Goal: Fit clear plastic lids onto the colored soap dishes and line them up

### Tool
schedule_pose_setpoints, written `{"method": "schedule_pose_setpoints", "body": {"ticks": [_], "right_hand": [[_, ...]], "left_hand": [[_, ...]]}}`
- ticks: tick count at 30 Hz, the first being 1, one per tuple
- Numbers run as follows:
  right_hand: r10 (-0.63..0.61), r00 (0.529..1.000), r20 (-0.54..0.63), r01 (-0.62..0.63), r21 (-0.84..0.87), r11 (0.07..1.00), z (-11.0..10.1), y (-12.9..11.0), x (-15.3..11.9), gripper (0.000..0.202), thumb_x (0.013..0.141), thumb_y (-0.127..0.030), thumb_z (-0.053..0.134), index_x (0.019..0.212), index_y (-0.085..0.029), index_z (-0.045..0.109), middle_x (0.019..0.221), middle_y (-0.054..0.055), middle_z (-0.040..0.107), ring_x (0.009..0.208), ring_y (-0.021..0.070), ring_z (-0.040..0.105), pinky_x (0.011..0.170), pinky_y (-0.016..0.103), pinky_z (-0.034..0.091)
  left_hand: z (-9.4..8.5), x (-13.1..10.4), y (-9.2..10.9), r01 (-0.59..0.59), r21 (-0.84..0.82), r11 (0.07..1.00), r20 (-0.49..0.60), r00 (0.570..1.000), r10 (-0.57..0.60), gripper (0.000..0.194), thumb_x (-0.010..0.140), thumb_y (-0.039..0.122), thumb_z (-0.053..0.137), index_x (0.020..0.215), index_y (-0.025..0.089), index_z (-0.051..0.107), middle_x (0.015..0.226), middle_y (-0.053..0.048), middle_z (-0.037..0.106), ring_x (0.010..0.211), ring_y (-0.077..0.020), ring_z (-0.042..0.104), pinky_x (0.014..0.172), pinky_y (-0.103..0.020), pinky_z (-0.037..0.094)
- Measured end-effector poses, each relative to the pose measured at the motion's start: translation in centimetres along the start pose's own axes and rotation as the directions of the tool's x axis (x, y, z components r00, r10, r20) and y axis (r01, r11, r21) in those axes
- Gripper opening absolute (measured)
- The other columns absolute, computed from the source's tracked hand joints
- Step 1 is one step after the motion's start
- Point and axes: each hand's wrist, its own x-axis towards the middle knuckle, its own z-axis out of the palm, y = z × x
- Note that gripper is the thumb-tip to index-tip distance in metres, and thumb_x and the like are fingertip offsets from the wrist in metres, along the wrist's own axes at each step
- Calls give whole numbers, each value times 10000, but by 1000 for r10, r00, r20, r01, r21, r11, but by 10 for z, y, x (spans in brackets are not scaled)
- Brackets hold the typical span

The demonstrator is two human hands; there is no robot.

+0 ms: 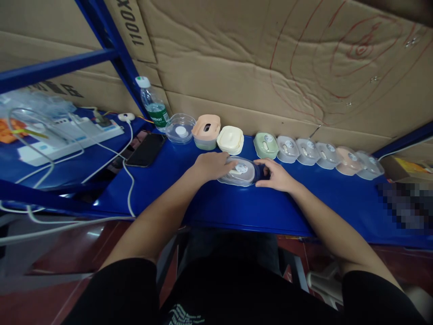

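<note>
Box (242, 175) is looking light, slippery, best held by its ends; right fingers (263, 183) are curving wide; left fingers (232, 165), can't tell.

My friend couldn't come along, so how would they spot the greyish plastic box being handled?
Find the brown cardboard sheet behind the blue tabletop. Lined along its foot are plastic boxes; look in front of them near the picture's middle. There the greyish rounded plastic box with a round white label alone sits between the left hand and right hand.
</note>
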Motion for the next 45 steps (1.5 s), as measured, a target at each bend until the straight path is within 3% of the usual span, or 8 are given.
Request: {"method": "schedule_pose_setpoints", "body": {"ticks": [5, 11, 21, 25, 33, 37, 40, 45], "right_hand": [[-72, 997, 17, 73, -86, 994, 2, -5, 0, 890, 756, -704, 828, 1501, -291, 569, 1415, 135, 655, 1061, 305, 692, 953, 503, 579], [-149, 987, -57, 146, -44, 988, 2, -5, 1, 739, 843, -662, 778, 1476, -322, 607, 1437, 118, 657, 1290, 338, 641, 1086, 558, 541], [-136, 990, 20, 136, 18, 991, -15, -1, -4, 757, 775, -592, 858, 1407, -257, 611, 1518, 167, 605, 1390, 372, 592, 1109, 595, 519], [-129, 992, -9, 127, -131, 983, -25, -7, -8, 822, 724, -646, 880, 1408, -268, 624, 1538, 158, 592, 1410, 403, 568, 1178, 631, 450], [-257, 958, 126, 282, -273, 920, -12, -32, -2, 707, 922, -495, 740, 1565, -298, 522, 1645, 98, 493, 1505, 365, 475, 1239, 603, 388], [-131, 988, 87, 154, -377, 913, -35, -30, -10, 617, 866, -482, 783, 1429, -275, 639, 1529, 101, 615, 1385, 371, 594, 1145, 577, 487], [62, 997, 47, -32, -484, 875, -66, -26, -24, 539, 798, -497, 818, 1275, -274, 703, 1313, 85, 739, 1187, 363, 696, 1001, 528, 562], [429, 896, -112, -396, -638, 661, -110, 0, -60, 537, 733, -453, 837, 1212, -246, 707, 1232, 115, 760, 1081, 356, 713, 835, 431, 547]], "left_hand": [[1, 2, -7, 59, 22, 998, -2, 998, -59, 686, 940, 781, 405, 1022, 204, 767, 1071, -174, 785, 1081, -397, 717, 929, -492, 521], [13, 14, -11, -2, -134, 991, 24, 1000, 5, 648, 984, 687, 339, 1063, 203, 763, 1202, -188, 768, 1128, -389, 707, 955, -504, 507], [22, 22, -13, -172, -242, 955, 81, 977, 197, 617, 996, 696, 336, 1104, 217, 709, 1183, -126, 777, 1075, -302, 726, 872, -379, 512], [28, 21, -2, -196, -232, 953, 75, 973, 218, 639, 1006, 705, 312, 1093, 204, 698, 1139, -137, 780, 1047, -310, 731, 859, -394, 514], [38, 18, 13, -192, -285, 939, 20, 978, 206, 695, 1047, 687, 242, 1323, 227, 685, 1180, -108, 777, 1120, -297, 716, 906, -386, 505], [28, 21, 2, -127, -215, 968, -143, 985, 97, 612, 1017, 656, 444, 1346, 197, 679, 955, -79, 787, 979, -273, 733, 812, -345, 499], [19, 23, -8, -106, -203, 973, -276, 960, 47, 518, 988, 572, 564, 1312, 188, 695, 860, -54, 768, 900, -248, 729, 743, -321, 482], [10, 23, -15, -85, -247, 965, -332, 943, -2, 446, 988, 527, 584, 1270, 207, 714, 858, -38, 764, 868, -222, 718, 733, -319, 482]]}}
